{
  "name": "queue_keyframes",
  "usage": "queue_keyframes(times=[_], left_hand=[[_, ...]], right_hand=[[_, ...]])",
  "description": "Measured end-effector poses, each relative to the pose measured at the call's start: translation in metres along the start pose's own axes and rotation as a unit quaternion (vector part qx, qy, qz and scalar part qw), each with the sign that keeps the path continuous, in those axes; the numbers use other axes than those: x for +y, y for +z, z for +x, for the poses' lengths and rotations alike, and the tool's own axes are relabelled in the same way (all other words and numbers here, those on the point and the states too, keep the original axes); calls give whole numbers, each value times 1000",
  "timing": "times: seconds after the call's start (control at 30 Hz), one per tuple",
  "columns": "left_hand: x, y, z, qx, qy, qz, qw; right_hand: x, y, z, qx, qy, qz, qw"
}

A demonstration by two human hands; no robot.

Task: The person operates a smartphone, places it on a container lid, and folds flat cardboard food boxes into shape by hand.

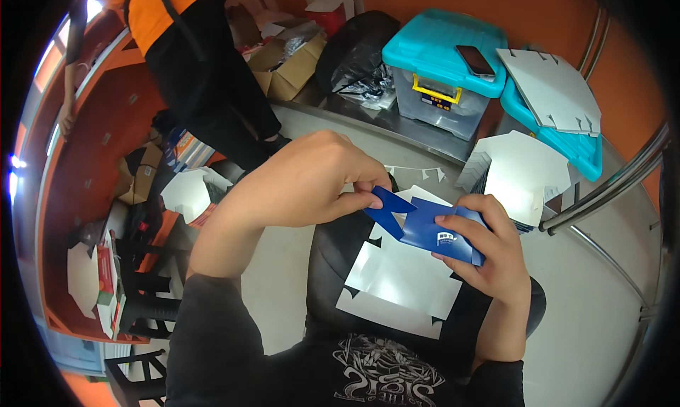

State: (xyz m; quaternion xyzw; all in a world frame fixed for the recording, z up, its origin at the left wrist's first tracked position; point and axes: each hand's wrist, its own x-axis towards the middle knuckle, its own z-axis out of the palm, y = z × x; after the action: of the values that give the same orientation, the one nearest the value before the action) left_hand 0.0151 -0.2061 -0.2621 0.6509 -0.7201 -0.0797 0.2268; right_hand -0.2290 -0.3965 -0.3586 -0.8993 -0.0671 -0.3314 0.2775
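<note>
**Head view: blue carton held between both hands**

The blue carton [425, 226] is positioned above the lap, over a set of white die-cut card sheets [407, 279].

Appearance: small, flat-sided, with a smooth, slightly glossy deep-blue outer surface. The main panel carries a small white mark [446, 236] with dark print. A blue flap [384, 212] extends from one end, angled out of line with the main panel. A pale patch shows at the joint between flap and panel. The far end is partly covered by fingers.

Orientation: the long axis runs from upper left to lower right in the view, at a shallow slope. The flap end points left and slightly up; the opposite end points right and down. The printed panel faces up toward the camera.

Left hand [326, 173]: thumb and fingertips close in a pinch on the outer edge of the flap. Right hand [503, 251]: partly curled around the carton, with digits over the printed panel and at its lower edge.

Surroundings: nested white cartons [524, 170] stand to the right. Beyond, a teal-lidded bin [450, 42] rests on a metal bench [397, 127].
</note>
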Motion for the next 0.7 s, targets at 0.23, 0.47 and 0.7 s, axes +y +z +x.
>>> queue_keyframes(times=[0.23,0.47,0.7], left_hand=[[13,0,-9,93,-29,88,991],[21,15,-7,187,-7,125,974],[-2,-9,3,63,50,54,995]], right_hand=[[1,10,1,68,63,-16,996],[11,15,1,60,56,30,996],[20,14,-2,10,52,156,986]])
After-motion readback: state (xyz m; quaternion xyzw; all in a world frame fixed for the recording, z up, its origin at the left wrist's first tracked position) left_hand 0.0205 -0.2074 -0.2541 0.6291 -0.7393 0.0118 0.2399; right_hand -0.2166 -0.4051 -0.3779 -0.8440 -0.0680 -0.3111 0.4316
